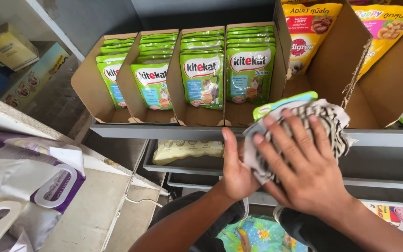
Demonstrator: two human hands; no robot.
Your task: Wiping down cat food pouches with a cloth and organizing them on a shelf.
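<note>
My left hand (236, 170) grips a green pet-food pouch (283, 102) from underneath, in front of a grey shelf edge (164, 131). My right hand (304, 163) presses a striped black-and-white cloth (325, 121) flat against the pouch, fingers spread over it. Only the pouch's top edge shows above the cloth. Behind them, on the shelf, stand several open cardboard trays (87, 79) filled with green cat-food pouches (202, 79).
Yellow pet-food pouches (311, 32) stand in larger cardboard boxes (336, 60) at the upper right. A pale pouch (187, 149) lies on a lower grey shelf. White-and-purple bags (29, 177) lie on the left ledge; boxes (8, 46) sit upper left.
</note>
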